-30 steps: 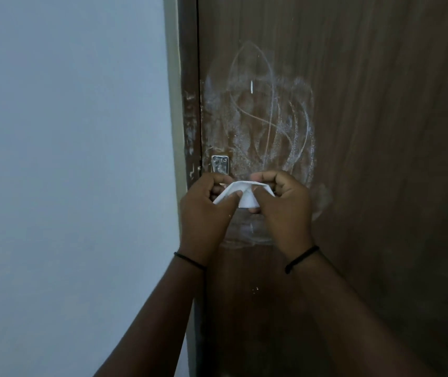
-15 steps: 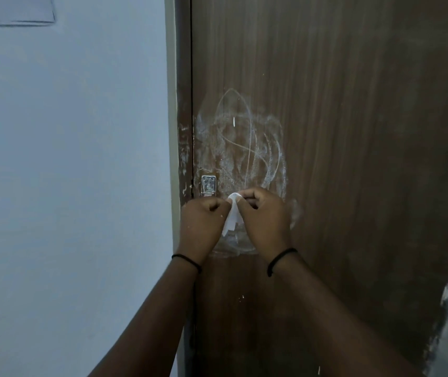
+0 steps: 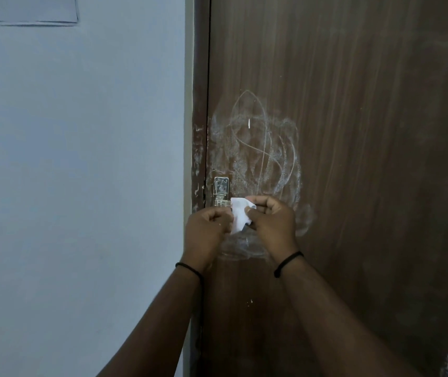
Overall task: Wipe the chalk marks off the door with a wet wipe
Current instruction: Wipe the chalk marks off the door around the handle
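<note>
Wipe (image 3: 239,214) pinched between left hand (image 3: 207,230) and right hand (image 3: 271,223) before chalked door (image 3: 353,131).

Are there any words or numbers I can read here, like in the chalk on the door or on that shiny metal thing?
None can be read.
Chalk marks on the door: loops and smears only, no letters.
Metal latch plate: no legible marking.
Wet wipe: plain white.
Paper on the wall: looks blank.

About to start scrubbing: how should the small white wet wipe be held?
Bunch the small white wet wipe in the right hand, gripping its near side. It hangs as a loose flap between both hands, so the flat far face can press on the chalk marks.
</note>
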### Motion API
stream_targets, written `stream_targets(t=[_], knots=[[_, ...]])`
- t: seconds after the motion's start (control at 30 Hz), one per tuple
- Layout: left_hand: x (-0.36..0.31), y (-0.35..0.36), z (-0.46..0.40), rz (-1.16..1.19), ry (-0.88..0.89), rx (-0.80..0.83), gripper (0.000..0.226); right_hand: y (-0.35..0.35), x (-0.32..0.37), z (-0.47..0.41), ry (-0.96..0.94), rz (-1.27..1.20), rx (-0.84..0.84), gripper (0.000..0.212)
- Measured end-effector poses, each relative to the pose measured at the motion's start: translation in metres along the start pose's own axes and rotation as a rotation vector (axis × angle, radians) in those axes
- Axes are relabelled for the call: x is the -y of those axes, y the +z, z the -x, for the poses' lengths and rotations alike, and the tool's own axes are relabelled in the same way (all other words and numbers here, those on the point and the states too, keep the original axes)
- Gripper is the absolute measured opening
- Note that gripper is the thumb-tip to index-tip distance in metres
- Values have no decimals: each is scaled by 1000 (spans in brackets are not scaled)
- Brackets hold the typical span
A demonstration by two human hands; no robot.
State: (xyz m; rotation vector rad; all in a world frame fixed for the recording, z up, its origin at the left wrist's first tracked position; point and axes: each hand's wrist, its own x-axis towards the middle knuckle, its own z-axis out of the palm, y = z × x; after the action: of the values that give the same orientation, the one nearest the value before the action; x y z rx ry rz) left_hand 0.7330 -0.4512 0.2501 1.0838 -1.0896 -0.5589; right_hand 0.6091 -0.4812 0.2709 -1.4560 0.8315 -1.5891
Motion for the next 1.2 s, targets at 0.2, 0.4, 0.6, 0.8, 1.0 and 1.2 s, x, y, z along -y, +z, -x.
stream_targets(t=[0.2,0.4,0.6,0.8,1.0,1.2], knots=[[19,-2,-20,156,-164,3,12,14,-24,-14,-3,-18,42,18],[37,-7,-50,116,-35,-6,17,27,-43,-34,92,57,139,12],[49,-12,-78,56,-10,-61,15,38,-43,-77,-30,225,6,30],[58,-16,-93,-151,43,-177,14,58,-33,-126,-474,679,-45,21],[61,-10,-107,-261,83,-221,17,78,-46,-142,-671,986,63,23],[72,-6,-112,-284,131,-259,15,81,-44,-145,-723,1090,123,20]])
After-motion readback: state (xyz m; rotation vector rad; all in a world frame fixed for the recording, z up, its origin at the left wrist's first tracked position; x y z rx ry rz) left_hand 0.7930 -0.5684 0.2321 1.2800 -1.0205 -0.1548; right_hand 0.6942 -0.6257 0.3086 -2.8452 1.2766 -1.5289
